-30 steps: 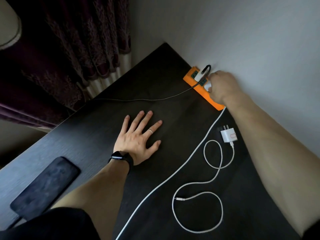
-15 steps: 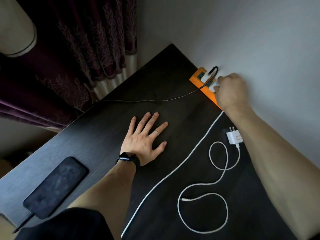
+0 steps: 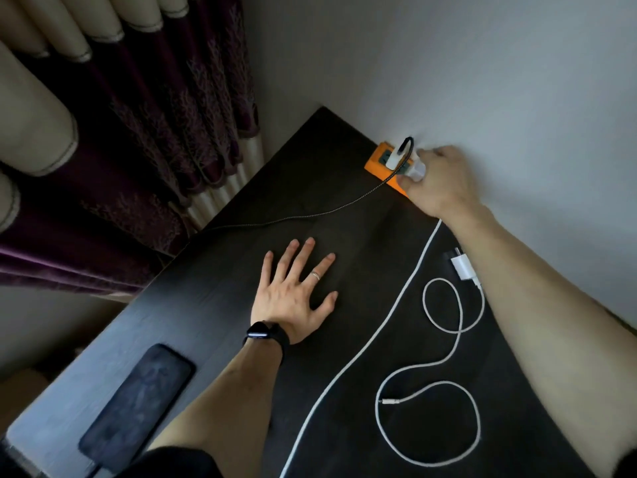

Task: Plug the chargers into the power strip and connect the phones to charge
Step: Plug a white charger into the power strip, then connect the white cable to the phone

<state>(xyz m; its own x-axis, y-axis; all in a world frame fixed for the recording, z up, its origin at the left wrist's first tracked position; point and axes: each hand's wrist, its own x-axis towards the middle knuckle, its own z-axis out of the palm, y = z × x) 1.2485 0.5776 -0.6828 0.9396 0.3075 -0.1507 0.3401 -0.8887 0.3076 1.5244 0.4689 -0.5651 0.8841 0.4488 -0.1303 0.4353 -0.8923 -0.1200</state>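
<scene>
Two hands over a dark desk [image 3: 213, 305]. Right hand [image 3: 437, 181] up at the orange power strip [image 3: 377, 163] against the wall, fingers [image 3: 418, 157] closed round a white charger [image 3: 415, 170] held at the strip's top face; whether its prongs are seated, cannot tell. Just beside it, a second white charger [image 3: 394, 157] already standing in the strip, with a dark braided cable [image 3: 293, 219] looping out of its top and trailing leftward across the desk toward the edge by the curtain [image 3: 155, 132]. Left hand [image 3: 293, 294] flat on the desk, palm down, fingers spread wide, holding nothing; ring on one finger, black watch [image 3: 265, 334] at the wrist. From beneath the right hand, a thick white cord [image 3: 379, 329] running down the desk to the bottom of the view. Further right, a third white charger [image 3: 462, 267] lying loose on the desk, prongs up toward the wall, its thin white cable [image 3: 444, 360] coiled in loops with the free connector end resting unplugged. Near the lower left corner, a dark phone [image 3: 138, 405] face up, well apart from both hands, with a cable at its near end.
</scene>
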